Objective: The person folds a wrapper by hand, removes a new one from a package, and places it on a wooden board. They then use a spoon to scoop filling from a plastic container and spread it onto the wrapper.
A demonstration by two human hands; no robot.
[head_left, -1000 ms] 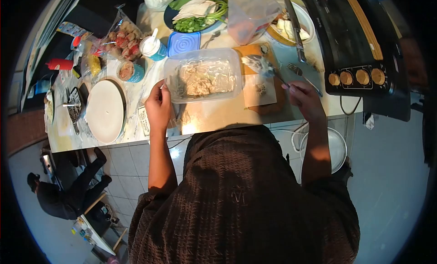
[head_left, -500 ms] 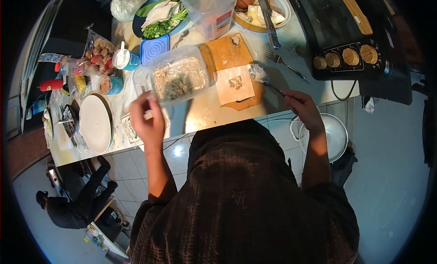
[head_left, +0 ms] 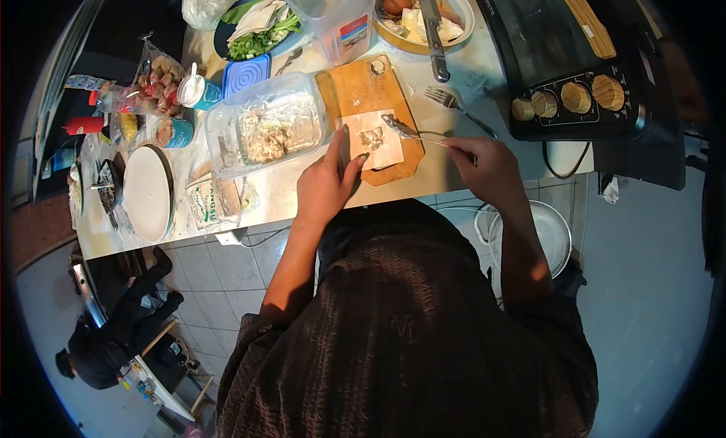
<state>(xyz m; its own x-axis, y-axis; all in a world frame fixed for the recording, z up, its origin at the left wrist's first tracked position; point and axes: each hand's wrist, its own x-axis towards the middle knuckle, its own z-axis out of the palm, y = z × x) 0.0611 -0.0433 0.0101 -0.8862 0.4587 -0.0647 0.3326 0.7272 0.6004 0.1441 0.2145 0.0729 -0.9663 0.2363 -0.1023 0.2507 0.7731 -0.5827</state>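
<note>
Head view: left hand (head_left: 325, 182) has left the container (head_left: 266, 125), fingers now spread flat beside the wrapper (head_left: 370, 139), right hand (head_left: 484, 166) pinching a spoon (head_left: 408, 130) over its filling.

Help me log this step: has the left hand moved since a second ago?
Yes. The left hand left the plastic container and now rests against the wooden cutting board.

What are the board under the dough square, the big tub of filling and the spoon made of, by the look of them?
The cutting board looks like wood: warm orange-brown and matte. The tub seems to be clear plastic: the filling shows through its cloudy walls. The spoon, held by the right hand, looks like metal: thin, grey and glinting. The left hand touches the pale wrapper, probably dough.
</note>
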